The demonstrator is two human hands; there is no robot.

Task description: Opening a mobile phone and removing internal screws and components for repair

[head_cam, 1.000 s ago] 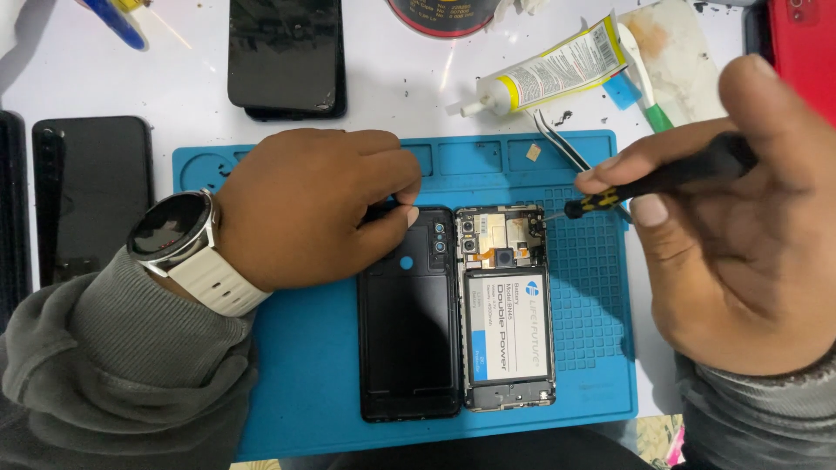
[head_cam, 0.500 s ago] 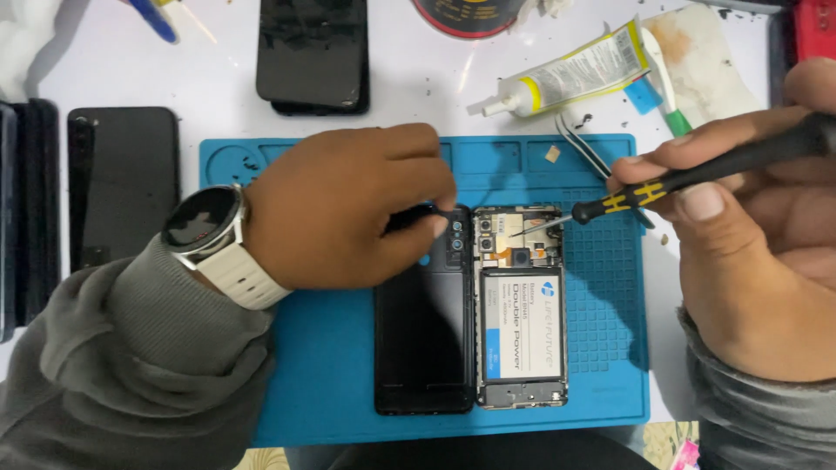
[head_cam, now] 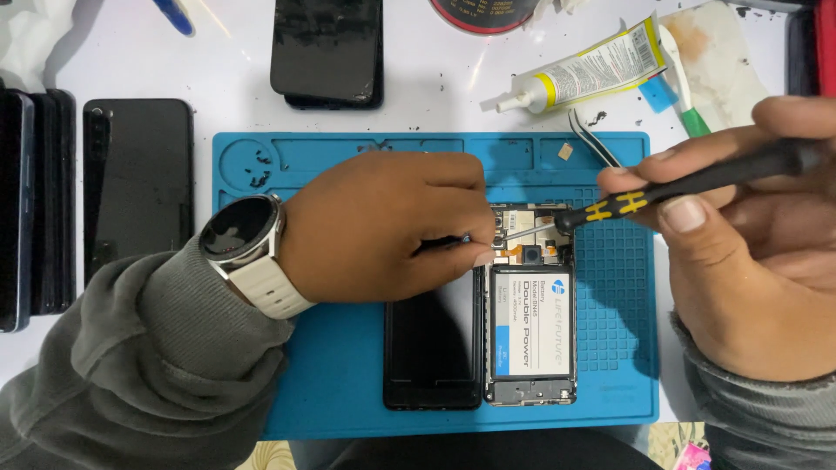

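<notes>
My right hand (head_cam: 749,261), at the right edge of the frame, grips a black screwdriver (head_cam: 688,187), its tip on the top of the opened phone (head_cam: 529,305) at centre. My left hand (head_cam: 383,228) is curled, fingertips pinched on the phone's upper left corner. The black back cover (head_cam: 431,348) lies just left of it on the blue mat (head_cam: 331,383). Tweezers (head_cam: 592,139) and a glue tube (head_cam: 583,71) sit upper right on the worktop (head_cam: 418,109).

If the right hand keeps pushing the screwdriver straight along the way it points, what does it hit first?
The right hand aims the screwdriver leftward. Its tip already looks to be at the top of the opened phone, near the camera; further along, it would probably meet the left hand fingertips. Depth is unclear.
</notes>
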